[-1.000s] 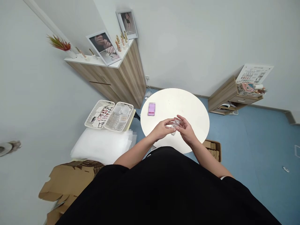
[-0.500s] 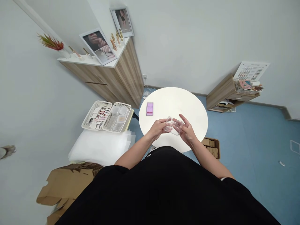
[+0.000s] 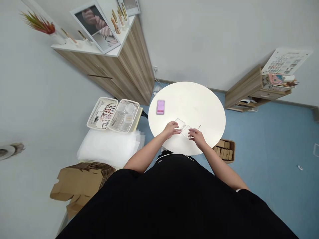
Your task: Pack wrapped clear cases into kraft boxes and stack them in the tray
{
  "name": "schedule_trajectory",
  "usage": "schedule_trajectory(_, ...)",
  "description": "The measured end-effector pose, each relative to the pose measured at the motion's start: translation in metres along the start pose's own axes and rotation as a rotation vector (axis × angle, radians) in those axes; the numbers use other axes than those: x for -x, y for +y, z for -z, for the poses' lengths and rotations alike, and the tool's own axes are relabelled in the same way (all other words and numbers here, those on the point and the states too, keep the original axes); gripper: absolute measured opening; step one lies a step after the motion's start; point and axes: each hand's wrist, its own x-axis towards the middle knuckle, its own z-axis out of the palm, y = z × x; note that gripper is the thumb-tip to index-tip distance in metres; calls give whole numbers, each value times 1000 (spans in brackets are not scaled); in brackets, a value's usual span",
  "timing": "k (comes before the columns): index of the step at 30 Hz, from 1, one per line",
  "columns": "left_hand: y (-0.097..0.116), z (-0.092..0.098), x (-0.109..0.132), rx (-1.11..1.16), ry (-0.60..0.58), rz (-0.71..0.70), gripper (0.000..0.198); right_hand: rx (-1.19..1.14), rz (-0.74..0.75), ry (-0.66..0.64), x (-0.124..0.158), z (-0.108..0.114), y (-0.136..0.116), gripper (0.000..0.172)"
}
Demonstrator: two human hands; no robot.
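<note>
A small clear plastic case (image 3: 183, 127) lies opened flat on the round white table (image 3: 199, 103), near its front edge. My left hand (image 3: 171, 129) pinches the case's left side, fingers closed on it. My right hand (image 3: 195, 135) rests on its right side with fingers curled over the edge. A pink card (image 3: 160, 107) lies on the table to the left, apart from both hands.
Two white mesh baskets (image 3: 113, 114) with small packets sit left of the table on a stack of clear sheets (image 3: 109, 149). Flattened cardboard (image 3: 79, 181) lies below. A box of brown items (image 3: 224, 151) stands under the table's right. Wooden cabinets (image 3: 119, 63) stand behind.
The clear case went from folded in my hands above the table to opened and laid flat on it. Both hands dropped down with it. The camera tilted closer to the table.
</note>
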Motion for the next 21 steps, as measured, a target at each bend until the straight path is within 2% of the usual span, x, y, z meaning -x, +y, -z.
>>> schedule_trajectory(3, -20, 5, -45, -407, 39, -42, 11, 179, -104, 22, -29, 2, 31, 34)
schedule_trajectory(6, -40, 12, -90, -757, -31, -83, 10, 398, -165, 38, -60, 0, 64, 13)
schedule_trajectory(8, -54, 15, -116, -869, -51, -61, 18, 514, -198, 34, -77, -1, 86, 5)
schedule_trajectory(11, -79, 16, -146, -954, -55, -13, 30, 638, -247, 0, -97, 1, 115, 13)
schedule_trajectory(15, -107, 12, -167, -1012, -66, -19, 33, 804, -207, -31, -110, 8, 137, 34)
schedule_trajectory(21, -128, 5, -166, -989, 86, -53, 51, 984, -139, -61, -113, 17, 138, 52)
